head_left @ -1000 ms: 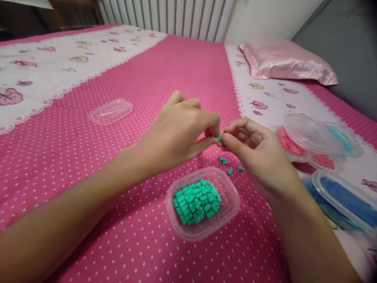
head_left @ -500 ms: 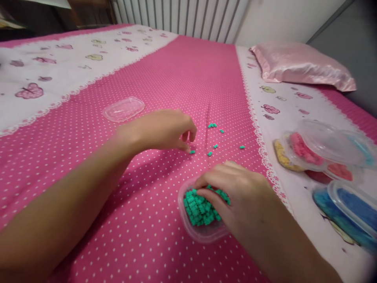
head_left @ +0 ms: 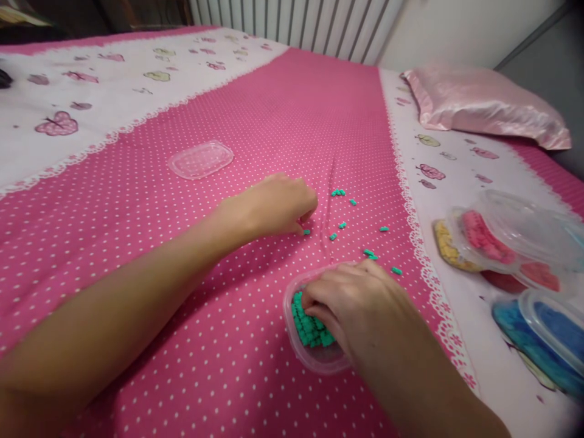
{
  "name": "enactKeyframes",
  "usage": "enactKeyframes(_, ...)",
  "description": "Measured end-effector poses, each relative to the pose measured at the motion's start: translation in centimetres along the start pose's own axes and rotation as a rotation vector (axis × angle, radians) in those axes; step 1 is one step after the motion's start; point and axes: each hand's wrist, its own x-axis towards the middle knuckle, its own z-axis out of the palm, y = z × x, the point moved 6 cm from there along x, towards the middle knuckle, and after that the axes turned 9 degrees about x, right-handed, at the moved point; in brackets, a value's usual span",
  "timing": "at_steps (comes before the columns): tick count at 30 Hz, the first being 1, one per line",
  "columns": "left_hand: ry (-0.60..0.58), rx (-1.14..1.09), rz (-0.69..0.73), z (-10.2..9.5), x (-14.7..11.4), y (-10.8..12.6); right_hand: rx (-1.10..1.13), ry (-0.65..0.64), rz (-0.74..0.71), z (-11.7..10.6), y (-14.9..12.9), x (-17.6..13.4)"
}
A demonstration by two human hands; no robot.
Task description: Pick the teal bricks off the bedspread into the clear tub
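Note:
A clear plastic tub (head_left: 314,364) of small green building bricks (head_left: 308,325) sits on the pink bedspread. Over its right side is my right hand (head_left: 353,301), thumb and fingers pressed together among the bricks; what they grip is hidden. My left hand (head_left: 276,204) is bent low to the bed beyond the tub, its fingers curled and closed at a single green brick (head_left: 306,232) by the thumb tip. More loose green bricks (head_left: 338,192) lie scattered to the right of it, including a pair (head_left: 370,254) just past my right knuckles.
An oval clear lid (head_left: 201,160) lies at the left. Stacked tubs with pink (head_left: 486,237) and yellow pieces (head_left: 451,246) stand at the right, near a blue-filled tub (head_left: 542,331). A satin pillow (head_left: 488,103) rests farther back; a white slatted panel (head_left: 292,27) borders the bed.
The view has shifted a little. My left fingers have drawn in around the brick by the thumb. My right hand has dipped farther into the tub, and loose bricks beyond it now show.

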Motion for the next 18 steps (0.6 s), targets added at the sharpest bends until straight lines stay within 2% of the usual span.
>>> enactKeyframes(4, 0.024, -0.004, 0.009, 0.3, 0.2, 0.2, 0.067, 0.076, -0.082, -1.1, 0.1, -0.5)
enactKeyframes(7, 0.041, 0.006, 0.041, 0.5, 0.4, 0.6, 0.164, 0.086, -0.097, -3.4, 0.6, -0.6)
enactKeyframes(10, 0.044, 0.014, 0.058, 0.7, 0.4, 0.8, 0.183, 0.231, -0.056, -6.6, 1.7, -0.6)
enactKeyframes(12, 0.046, 0.005, 0.050, 0.8, 0.5, 0.7, 0.203, 0.326, -0.031, -7.9, 2.5, -0.5)
enactKeyframes(14, 0.044, -0.016, 0.056, 1.0, 0.6, 0.8, 0.246, 0.368, -0.012, -8.1, 3.2, -0.1)
enactKeyframes(18, 0.050, -0.051, 0.081, 0.9, 0.7, 1.0, 0.329, 0.341, 0.016, -7.0, 4.3, 0.6)
